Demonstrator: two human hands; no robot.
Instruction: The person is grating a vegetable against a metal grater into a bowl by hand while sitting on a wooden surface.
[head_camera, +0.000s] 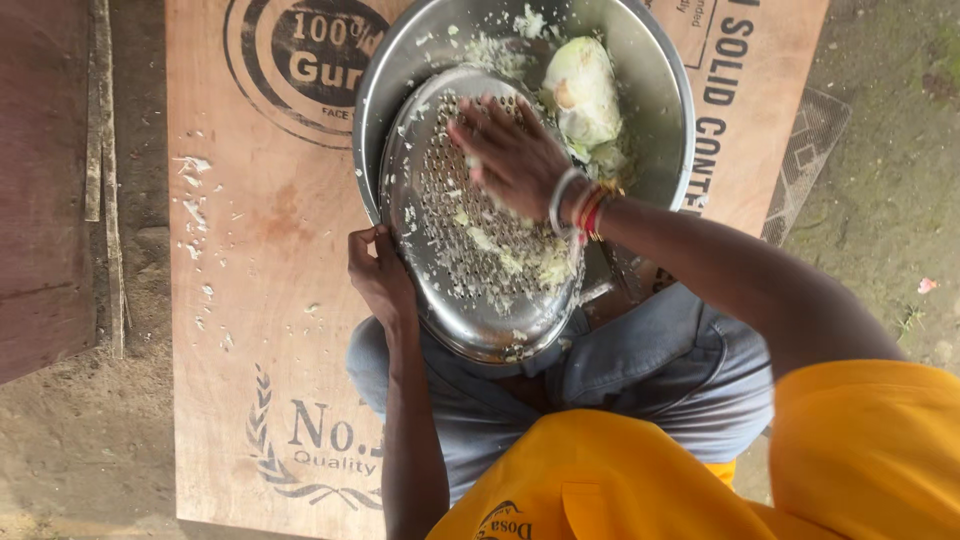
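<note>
Steel grater leans into the bowl so shreds fall in; my left hand clenches its rim steady while my right hand presses cabbage against the holes.

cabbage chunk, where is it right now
In the head view the pale cabbage chunk lies inside the steel bowl, toward its far right side, just beyond the right hand on the oval grater.
</note>
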